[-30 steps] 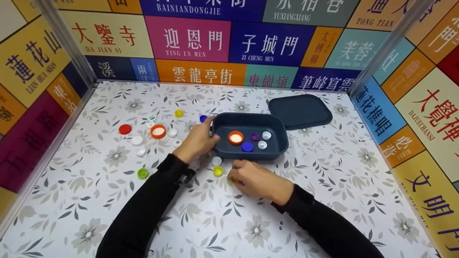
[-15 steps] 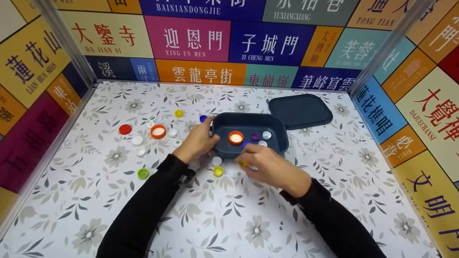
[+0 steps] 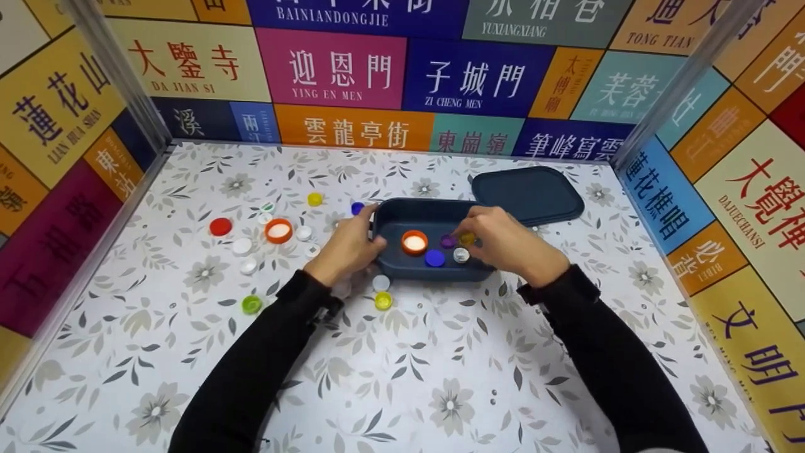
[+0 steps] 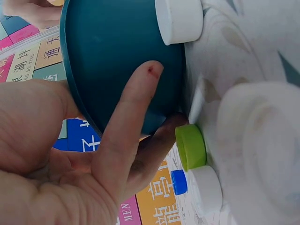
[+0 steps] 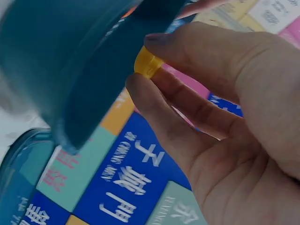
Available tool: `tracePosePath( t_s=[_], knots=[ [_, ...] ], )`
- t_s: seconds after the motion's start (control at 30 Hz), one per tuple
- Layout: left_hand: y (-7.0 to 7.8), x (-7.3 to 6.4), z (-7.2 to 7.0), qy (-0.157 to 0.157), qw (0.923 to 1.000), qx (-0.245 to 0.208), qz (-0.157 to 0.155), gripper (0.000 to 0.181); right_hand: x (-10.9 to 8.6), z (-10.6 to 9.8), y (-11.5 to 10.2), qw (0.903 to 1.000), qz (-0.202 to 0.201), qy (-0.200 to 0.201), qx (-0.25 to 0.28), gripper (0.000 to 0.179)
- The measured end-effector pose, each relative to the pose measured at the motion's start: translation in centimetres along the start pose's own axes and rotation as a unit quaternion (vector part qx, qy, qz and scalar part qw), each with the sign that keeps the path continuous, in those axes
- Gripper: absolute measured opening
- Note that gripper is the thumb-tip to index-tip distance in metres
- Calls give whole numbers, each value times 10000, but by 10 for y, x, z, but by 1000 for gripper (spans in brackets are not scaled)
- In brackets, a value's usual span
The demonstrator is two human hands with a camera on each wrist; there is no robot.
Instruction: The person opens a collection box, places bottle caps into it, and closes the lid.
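My left hand (image 3: 347, 248) holds the left end of a dark blue rectangular container (image 3: 434, 212), thumb over the rim and fingers along the outer wall (image 4: 108, 42). Over the right half of the container, my right hand (image 3: 519, 242) pinches a yellow bottle cap (image 5: 147, 63) between thumb and fingertips. Inside lie an orange cap with a white centre (image 3: 414, 242), a blue cap (image 3: 434, 258), a purple cap (image 3: 448, 241) and a silvery cap (image 3: 461, 255). Another silvery cap seen earlier is now hidden by my right hand.
Left of the container, scattered caps include a red one (image 3: 220, 226), an orange one (image 3: 278, 231), a green one (image 3: 251, 304) and several white ones. A second yellow cap (image 3: 383, 301) lies in front. The dark lid (image 3: 528, 194) rests behind right. Printed panels (image 3: 339, 69) enclose the table.
From the table in front of the container, my right hand has carried the yellow cap up and rightward over the near rim to above the container's right side. My left hand stays put.
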State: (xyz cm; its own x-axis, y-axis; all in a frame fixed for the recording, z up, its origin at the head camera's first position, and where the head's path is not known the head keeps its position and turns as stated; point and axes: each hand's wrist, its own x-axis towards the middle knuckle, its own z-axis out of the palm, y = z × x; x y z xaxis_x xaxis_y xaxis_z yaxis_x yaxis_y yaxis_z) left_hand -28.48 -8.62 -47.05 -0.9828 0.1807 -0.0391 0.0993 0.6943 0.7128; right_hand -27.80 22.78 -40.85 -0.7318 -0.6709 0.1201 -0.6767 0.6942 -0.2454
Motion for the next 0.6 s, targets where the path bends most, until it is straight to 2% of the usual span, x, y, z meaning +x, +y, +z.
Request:
tracePosePath(
  t_s=[0.27,0.4,0.6],
  knots=[
    [0,1,0,30,10000,-72,15,83,15,12,22,9983,6,-411,-420,22],
    [-1,0,0,102,9999,-4,88,83,18,14,24,9978,-36,-512,-429,19],
    [0,0,0,96,9999,-66,30,84,21,18,27,9979,-11,-579,-274,21]
  ],
)
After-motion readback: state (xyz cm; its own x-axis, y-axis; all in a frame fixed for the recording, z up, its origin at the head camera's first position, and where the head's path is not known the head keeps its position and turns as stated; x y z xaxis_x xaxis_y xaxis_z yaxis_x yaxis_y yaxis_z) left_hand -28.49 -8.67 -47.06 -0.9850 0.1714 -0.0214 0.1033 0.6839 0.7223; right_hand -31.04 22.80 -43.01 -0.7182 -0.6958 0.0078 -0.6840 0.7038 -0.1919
